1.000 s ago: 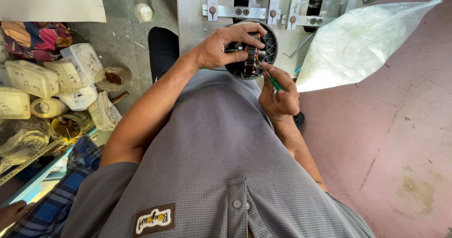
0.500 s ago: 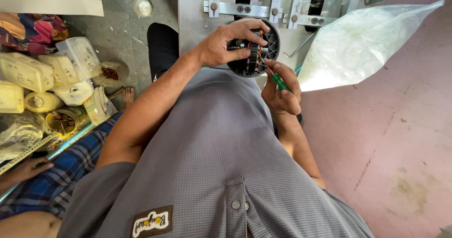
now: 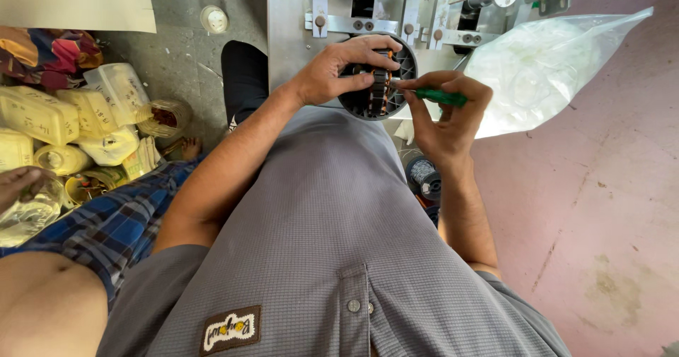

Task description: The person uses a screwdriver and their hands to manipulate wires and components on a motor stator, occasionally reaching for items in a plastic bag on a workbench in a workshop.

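Head view: the round dark motor stator (image 3: 378,88), with copper windings showing between its teeth, sits against the grey metal winding machine (image 3: 339,10). The left hand (image 3: 336,71) grasps the stator's upper rim, fingers curled over it and thumb pressed on its face. Just right of the stator, the right hand (image 3: 445,120) is clenched on a green-handled tool (image 3: 440,97), its tip touching the stator's right edge. Further right lies 1 clear plastic bag (image 3: 544,67) of white pieces. Below the stator, the grey shirt (image 3: 332,244) hides the lap; a wire spool (image 3: 424,173) peeks beside it. Far left of the stator stand yellowish plastic bottles (image 3: 42,113), with a co-worker's plaid-clad leg (image 3: 113,223) near them.
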